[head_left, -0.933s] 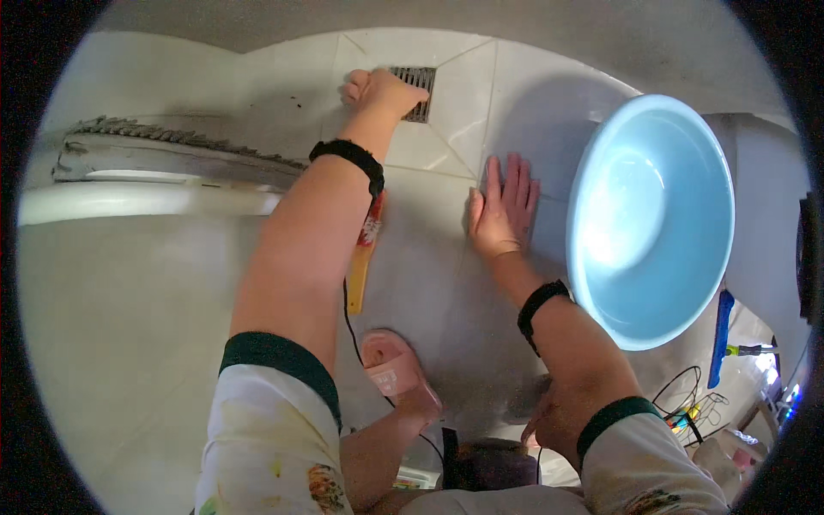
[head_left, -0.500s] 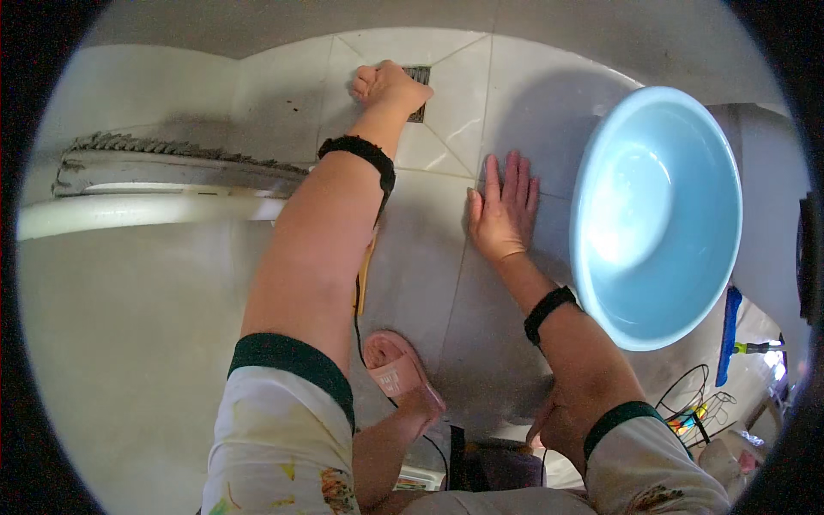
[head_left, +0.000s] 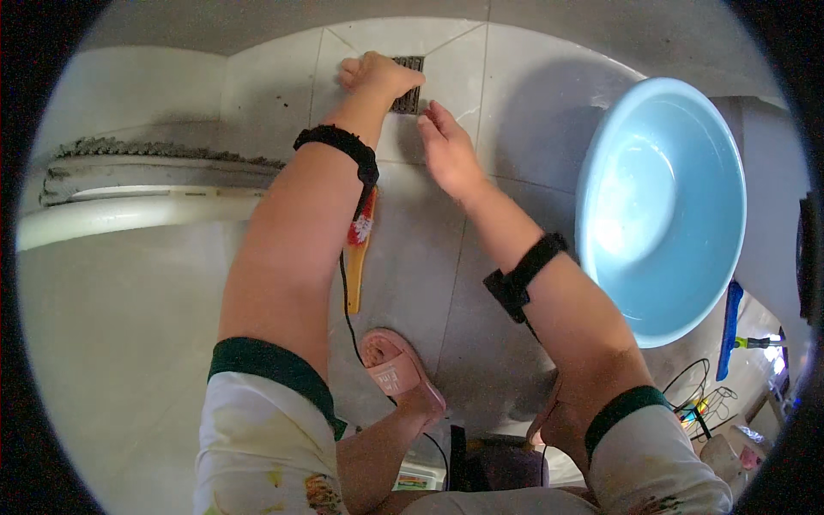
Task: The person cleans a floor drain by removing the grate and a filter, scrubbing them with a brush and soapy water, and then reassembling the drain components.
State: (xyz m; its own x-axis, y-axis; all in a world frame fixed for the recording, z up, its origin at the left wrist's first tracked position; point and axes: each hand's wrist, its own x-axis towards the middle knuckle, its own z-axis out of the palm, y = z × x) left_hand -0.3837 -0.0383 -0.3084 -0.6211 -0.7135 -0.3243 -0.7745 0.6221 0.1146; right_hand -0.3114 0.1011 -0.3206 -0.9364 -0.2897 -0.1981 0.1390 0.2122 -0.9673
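Note:
My left hand (head_left: 378,75) is at the dark floor drain grate (head_left: 410,101), its thumb stretched over the grate and its fingers bent to the left. Nothing shows in it, though the fingertips are partly hidden. Just to the near right of the grate, my right hand (head_left: 450,156) is held with slightly bent fingers toward it, holding nothing. Beneath my left forearm lies a yellow-handled brush (head_left: 355,279) with red and white at its head, partly covered by the arm. A black band circles each of my forearms.
On the right a large light-blue basin (head_left: 678,215) stands tilted on its side. A white pipe (head_left: 146,210) and a grimy ledge (head_left: 172,169) run along the left. A blue squeegee (head_left: 730,330) and a wire rack (head_left: 704,403) are at lower right. A thin black cable passes my pink slipper (head_left: 395,369).
My right hand has lifted from the floor tiles and moved up and left toward the grate. My left hand has shifted slightly left, and more of the brush shows.

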